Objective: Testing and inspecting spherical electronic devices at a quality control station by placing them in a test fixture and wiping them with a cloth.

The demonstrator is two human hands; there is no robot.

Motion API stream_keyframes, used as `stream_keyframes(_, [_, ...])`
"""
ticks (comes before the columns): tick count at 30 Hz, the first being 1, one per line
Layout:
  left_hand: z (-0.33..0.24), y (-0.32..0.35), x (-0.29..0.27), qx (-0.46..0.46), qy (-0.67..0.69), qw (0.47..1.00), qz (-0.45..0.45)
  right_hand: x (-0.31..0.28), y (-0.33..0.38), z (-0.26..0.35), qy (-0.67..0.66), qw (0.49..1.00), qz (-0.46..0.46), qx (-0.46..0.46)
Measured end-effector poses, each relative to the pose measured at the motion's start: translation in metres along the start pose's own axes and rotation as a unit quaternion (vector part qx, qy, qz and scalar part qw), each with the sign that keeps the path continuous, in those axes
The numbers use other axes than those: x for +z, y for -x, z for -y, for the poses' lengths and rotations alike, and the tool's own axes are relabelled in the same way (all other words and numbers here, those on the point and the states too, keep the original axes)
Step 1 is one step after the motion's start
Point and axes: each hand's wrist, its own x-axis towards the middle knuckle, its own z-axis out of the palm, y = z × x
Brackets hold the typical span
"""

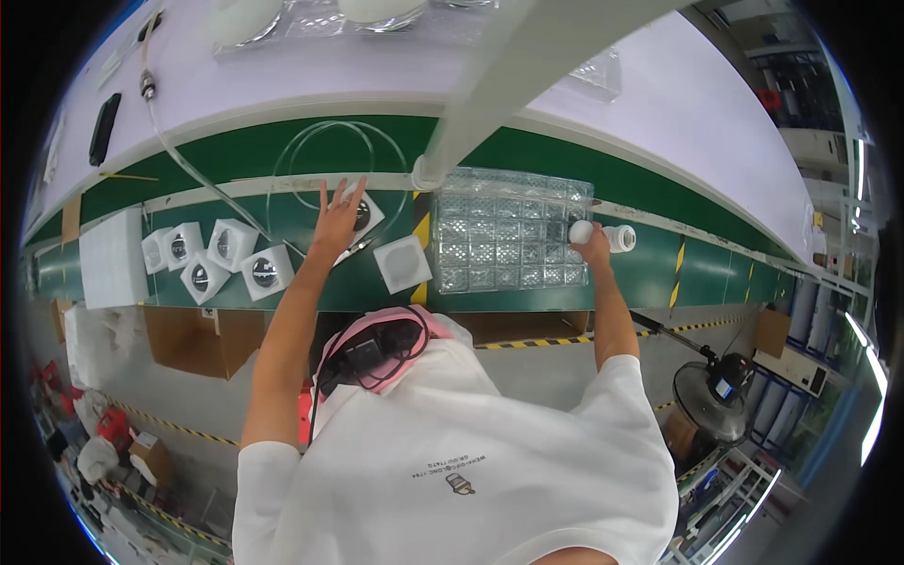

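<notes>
My left hand (337,218) reaches out over the green conveyor belt (245,160), fingers spread, resting on a white square holder (369,213) with a dark round part inside. My right hand (591,247) is closed around a small white round part (579,232) at the right edge of a clear plastic tray (508,235) with many square pockets. Another white cylindrical part (620,238) lies just right of that hand. A white empty square holder (403,264) sits between my hands.
Several white square holders (226,256) with dark round parts line the belt at left, beside a white foam block (113,256). A clear tube (188,169) loops across the belt. A white post (490,94) rises ahead. A fan (716,395) stands at lower right.
</notes>
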Motion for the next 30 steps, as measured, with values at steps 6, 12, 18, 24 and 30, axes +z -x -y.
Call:
stream_keyframes(6, [0.002,0.012,-0.01,0.081,-0.032,0.996,-0.031,0.0,0.041,0.014,-0.027,0.986,-0.145,-0.081])
stream_keyframes(12, [-0.019,0.034,-0.011,0.112,0.064,0.986,-0.102,-0.013,0.103,0.091,-0.501,0.855,-0.133,-0.029])
stream_keyframes(18, [-0.062,0.079,-0.003,0.18,0.218,0.959,0.02,-0.032,0.204,0.206,-0.831,0.551,-0.002,-0.074])
stream_keyframes(24, [-0.061,0.075,0.02,0.147,0.167,0.971,0.087,-0.065,0.278,0.28,-0.826,0.54,0.128,-0.099])
stream_keyframes(30, [-0.067,0.088,0.037,0.095,0.187,0.978,-0.003,-0.084,0.298,0.309,-0.871,0.281,0.396,-0.074])
